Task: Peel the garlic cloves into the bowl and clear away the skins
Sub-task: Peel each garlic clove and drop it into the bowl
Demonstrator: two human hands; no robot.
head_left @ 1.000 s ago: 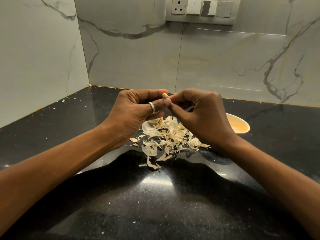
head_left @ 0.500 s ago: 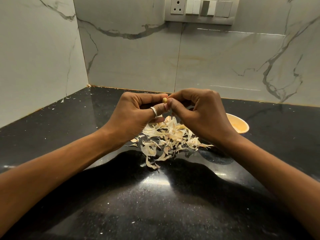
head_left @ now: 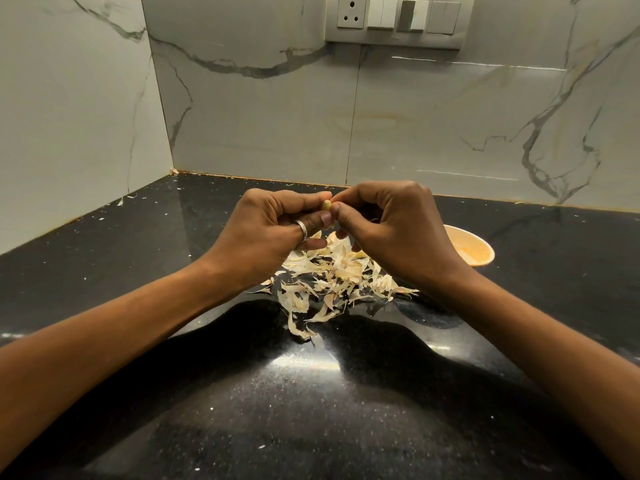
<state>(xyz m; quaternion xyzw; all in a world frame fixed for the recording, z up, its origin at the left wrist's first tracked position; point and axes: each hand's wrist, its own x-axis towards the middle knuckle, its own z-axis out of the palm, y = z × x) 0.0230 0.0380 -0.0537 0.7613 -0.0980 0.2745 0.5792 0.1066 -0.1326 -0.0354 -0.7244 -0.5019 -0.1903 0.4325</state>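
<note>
Garlic clove (head_left: 326,205), small, pale and rounded, sits pinched between the fingertips of both curled hands, left hand (head_left: 273,237) and right hand (head_left: 394,230), above a heap of papery skins (head_left: 332,278) on the glossy black desk (head_left: 311,410); the right wrist partly hides the bowl (head_left: 474,249)

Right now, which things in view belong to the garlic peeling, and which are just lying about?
Job: garlic clove, pinched between left hand and right hand; bowl beyond the right hand; pile of skins on the counter.
Just there: switch panel on the wall; ring on the left hand.
</note>
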